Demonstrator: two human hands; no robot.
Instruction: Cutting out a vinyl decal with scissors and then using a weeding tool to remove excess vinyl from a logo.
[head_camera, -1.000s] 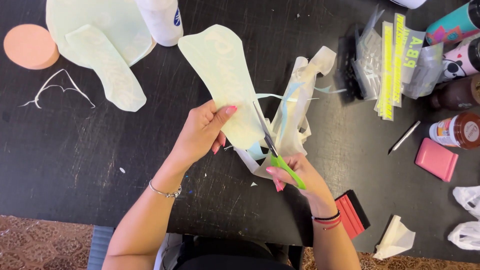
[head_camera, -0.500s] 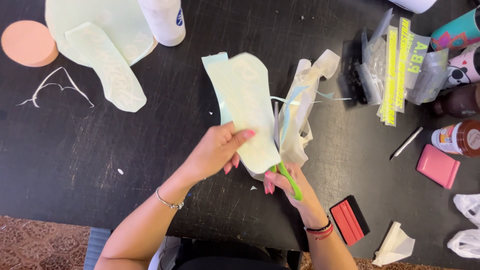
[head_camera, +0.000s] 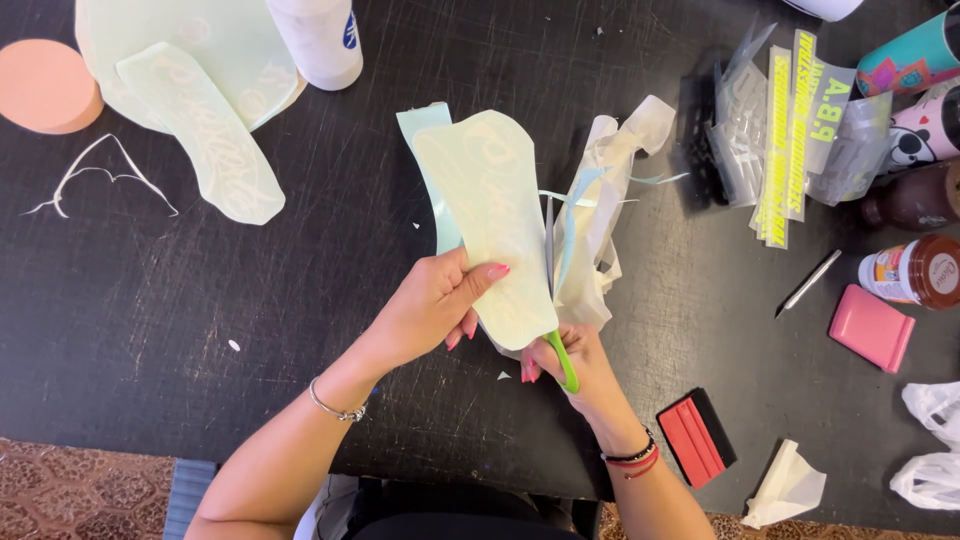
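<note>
Centrally, left hand (head_camera: 432, 305) gripping pale-green decal sheet (head_camera: 495, 225), green-handled scissors (head_camera: 562, 355)

Left hand (head_camera: 430, 305) holds pale green sheet (head_camera: 495, 220); right hand (head_camera: 575, 365) grips scissors (head_camera: 562, 355).

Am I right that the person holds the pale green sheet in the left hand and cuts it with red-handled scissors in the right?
Not quite: the head view shows the scissors have green handles, not red. The rest stands: the left hand holds the pale green sheet and the right hand works the scissors.
</note>
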